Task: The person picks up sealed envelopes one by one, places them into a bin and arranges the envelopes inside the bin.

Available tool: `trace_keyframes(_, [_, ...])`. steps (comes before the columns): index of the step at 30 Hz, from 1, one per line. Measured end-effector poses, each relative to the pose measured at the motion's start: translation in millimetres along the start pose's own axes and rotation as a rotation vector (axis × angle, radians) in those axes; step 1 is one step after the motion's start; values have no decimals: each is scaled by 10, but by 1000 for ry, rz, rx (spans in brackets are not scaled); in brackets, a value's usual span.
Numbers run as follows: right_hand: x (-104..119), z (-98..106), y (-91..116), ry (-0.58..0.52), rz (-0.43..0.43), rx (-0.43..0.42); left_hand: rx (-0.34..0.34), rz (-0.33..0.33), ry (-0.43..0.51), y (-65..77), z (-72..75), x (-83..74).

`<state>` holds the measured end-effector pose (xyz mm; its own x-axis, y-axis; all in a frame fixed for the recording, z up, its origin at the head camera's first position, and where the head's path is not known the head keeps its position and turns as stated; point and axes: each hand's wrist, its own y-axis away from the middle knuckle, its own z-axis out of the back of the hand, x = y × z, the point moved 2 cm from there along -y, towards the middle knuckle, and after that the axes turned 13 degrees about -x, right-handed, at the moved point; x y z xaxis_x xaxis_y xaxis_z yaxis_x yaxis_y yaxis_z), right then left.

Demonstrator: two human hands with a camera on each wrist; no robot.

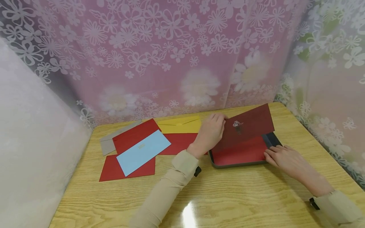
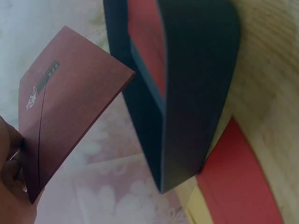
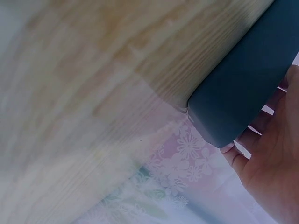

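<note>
My left hand (image 1: 210,131) pinches a dark red envelope (image 1: 248,125) by its left end; it carries a small white floral print and tilts above a dark box. In the left wrist view the envelope (image 2: 77,93) has a flap line and hangs apart from the box wall (image 2: 198,84). The shallow box (image 1: 239,165) sits on the table with a red envelope (image 1: 242,150) lying inside. My right hand (image 1: 288,160) grips the box's right side near the front corner, its fingers over the rim. In the right wrist view those fingers meet the box edge (image 3: 238,88).
Left of the box lie a light blue envelope (image 1: 144,153), red envelopes (image 1: 137,134), a yellow envelope (image 1: 179,125) and a grey envelope (image 1: 107,146), partly overlapping. Floral curtains (image 1: 159,57) stand behind the wooden table (image 1: 228,196) and along its sides.
</note>
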<state>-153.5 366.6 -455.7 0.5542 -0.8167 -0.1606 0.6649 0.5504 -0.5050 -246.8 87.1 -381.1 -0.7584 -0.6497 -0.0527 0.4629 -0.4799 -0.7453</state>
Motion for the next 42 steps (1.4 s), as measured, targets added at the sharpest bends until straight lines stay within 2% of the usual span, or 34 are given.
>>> trace_keyframes(6, [6, -10, -8, 12, -3, 20, 136, -29, -16, 86, -256, -74])
trace_keyframes(10, [0, -18, -28, 9, -24, 22, 263, -25, -37, 162, -400, -95])
trace_keyframes(13, [-6, -29, -46, 0, -31, 9, 328, -12, -37, 211, -462, -108])
trace_keyframes(17, [-4, -29, -55, 2, -22, 7, 364, 8, -47, 264, -496, -116])
trace_keyframes(24, [17, 4, -69, 7, -49, 86, 448, 42, -77, 336, -508, -96])
trace_keyframes(27, [18, 0, -60, 5, -36, 45, 467, 47, -87, 363, -496, -68])
trace_keyframes(29, [16, -4, -49, 6, -20, 8, 445, 44, -104, 370, -465, -46])
trace_keyframes(31, [13, -10, -39, 9, 6, -24, 391, 50, -115, 359, -402, -21])
trace_keyframes(38, [-1, -27, -13, 1, 5, -39, 105, 93, -105, 313, -68, 50])
trace_keyframes(42, [-6, -31, 0, -2, -5, -36, 13, 87, -139, 342, 65, 127])
